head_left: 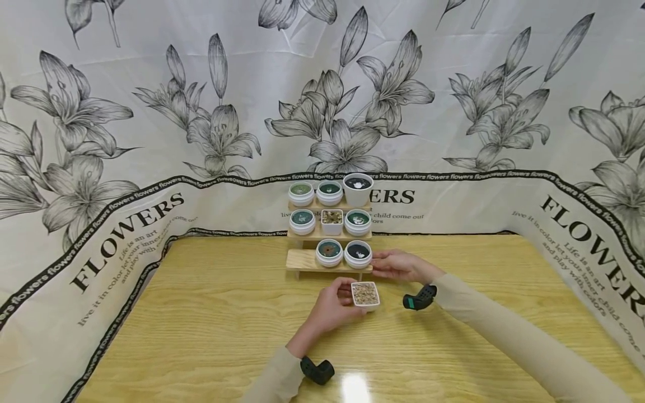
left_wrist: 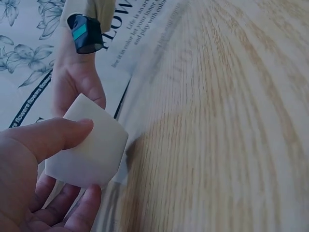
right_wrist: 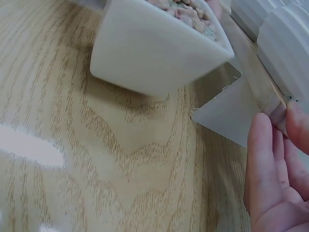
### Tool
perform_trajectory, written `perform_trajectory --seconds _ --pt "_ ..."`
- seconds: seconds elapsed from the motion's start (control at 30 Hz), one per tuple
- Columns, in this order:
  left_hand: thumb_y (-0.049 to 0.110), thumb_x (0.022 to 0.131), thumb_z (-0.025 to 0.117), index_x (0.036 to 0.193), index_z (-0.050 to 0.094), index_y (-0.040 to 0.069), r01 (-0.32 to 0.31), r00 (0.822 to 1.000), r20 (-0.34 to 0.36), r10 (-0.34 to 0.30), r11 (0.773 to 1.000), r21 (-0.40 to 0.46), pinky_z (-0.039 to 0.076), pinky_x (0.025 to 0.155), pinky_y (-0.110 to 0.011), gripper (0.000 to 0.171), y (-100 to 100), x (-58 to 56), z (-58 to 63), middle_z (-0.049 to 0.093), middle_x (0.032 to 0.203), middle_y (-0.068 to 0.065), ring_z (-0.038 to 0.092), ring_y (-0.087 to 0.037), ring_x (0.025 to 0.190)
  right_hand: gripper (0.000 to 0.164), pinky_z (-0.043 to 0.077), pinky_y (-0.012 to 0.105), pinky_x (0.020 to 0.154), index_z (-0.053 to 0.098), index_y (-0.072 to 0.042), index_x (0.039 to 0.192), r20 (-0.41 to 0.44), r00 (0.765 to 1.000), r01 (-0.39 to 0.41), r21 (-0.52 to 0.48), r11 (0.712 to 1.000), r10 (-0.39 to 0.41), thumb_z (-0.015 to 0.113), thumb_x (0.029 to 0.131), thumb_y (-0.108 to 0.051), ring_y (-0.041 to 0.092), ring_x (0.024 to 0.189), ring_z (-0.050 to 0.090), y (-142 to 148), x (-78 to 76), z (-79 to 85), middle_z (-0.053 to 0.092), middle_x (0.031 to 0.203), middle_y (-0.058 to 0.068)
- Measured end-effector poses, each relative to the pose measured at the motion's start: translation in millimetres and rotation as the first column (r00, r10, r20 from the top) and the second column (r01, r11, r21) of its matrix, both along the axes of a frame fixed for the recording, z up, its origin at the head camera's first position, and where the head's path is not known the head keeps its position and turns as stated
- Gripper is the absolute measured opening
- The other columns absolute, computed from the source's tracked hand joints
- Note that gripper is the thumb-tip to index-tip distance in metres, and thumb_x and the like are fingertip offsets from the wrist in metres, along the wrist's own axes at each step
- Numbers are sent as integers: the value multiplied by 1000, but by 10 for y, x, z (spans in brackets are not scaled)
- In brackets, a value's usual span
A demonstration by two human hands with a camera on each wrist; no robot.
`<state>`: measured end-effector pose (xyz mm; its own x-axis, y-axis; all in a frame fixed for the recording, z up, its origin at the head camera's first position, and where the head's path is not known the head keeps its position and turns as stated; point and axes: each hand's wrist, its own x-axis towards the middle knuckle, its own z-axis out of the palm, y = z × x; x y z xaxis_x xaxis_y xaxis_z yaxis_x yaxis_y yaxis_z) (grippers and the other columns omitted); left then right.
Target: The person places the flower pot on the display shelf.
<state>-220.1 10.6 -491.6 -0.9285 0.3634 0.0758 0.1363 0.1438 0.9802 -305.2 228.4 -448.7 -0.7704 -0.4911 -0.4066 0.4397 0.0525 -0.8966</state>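
My left hand (head_left: 330,307) grips a small square white pot (head_left: 365,294) filled with pale pebbles. Thumb and fingers wrap its sides in the left wrist view, where the pot's white base (left_wrist: 91,150) faces the camera. The pot is in front of a three-step wooden stand (head_left: 300,260). At the right end of the lowest step, my right hand (head_left: 403,266) pinches the board's corner (right_wrist: 276,108) between thumb and fingers. A round white pot with a dark top (head_left: 358,253) stands beside those fingertips. To its left is another round pot (head_left: 329,253); the step's left end is bare.
The middle step carries two round pots flanking a square pebble-filled pot (head_left: 332,221). On the top step are two round pots and a taller white pot (head_left: 356,190). Behind the wooden table (head_left: 211,313) hangs a flower-printed cloth (head_left: 232,207).
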Motion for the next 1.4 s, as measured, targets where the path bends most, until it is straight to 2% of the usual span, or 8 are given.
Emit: perform_trajectory --seconds 0.3,0.43,0.6,0.77,1.0,1.27,1.4 --pt "-3 69 81 120 55 -4 -50 999 -1 50 999 9 55 87 -23 58 -223 70 -14 60 111 -20 60 -25 102 56 54 18 86 13 17 146 0 1000 -6 -6 1000 6 40 99 2 4 88 64 33 21 -44 65 96 -3" --pt "-2 69 81 120 55 -4 -73 997 1 73 997 -6 55 88 -25 57 -326 90 -8 60 111 -19 59 -25 103 54 54 17 86 12 17 146 -2 1000 -7 -15 1000 7 37 100 3 3 89 64 38 34 -71 65 97 -4" --pt "0 70 81 122 55 -4 -108 994 -9 108 994 -13 55 92 -32 58 -483 83 15 60 113 -21 58 -28 107 56 54 18 87 10 17 146 -1 1000 -5 -27 1000 5 39 99 3 2 89 64 34 29 -102 65 97 -5" --pt "1 71 81 123 53 -6 -152 988 -31 152 988 -16 54 93 -35 60 -639 69 71 60 114 -23 58 -32 108 58 53 19 89 8 16 146 10 1000 7 -46 999 -7 39 99 4 3 90 64 26 31 -95 64 97 -5" --pt "1 70 82 124 53 -7 -188 982 -24 187 982 -17 54 95 -38 61 -781 62 124 59 115 -25 58 -34 109 60 54 20 87 4 16 147 55 998 25 -88 996 -21 38 99 5 5 89 65 23 39 -44 64 95 -3" --pt "2 71 82 124 54 -4 -251 967 -38 250 968 -12 54 95 -39 60 -933 46 265 59 117 -22 57 -32 110 58 55 18 85 6 15 147 57 998 30 -88 996 -25 38 99 5 5 87 65 28 27 -21 66 93 -2" --pt "4 72 82 124 55 -2 -284 958 -47 282 959 -28 53 95 -41 59 -1022 25 329 60 117 -20 58 -32 110 60 55 18 85 3 15 147 57 998 27 -97 995 -21 38 99 5 5 87 65 15 29 -19 65 95 -2"
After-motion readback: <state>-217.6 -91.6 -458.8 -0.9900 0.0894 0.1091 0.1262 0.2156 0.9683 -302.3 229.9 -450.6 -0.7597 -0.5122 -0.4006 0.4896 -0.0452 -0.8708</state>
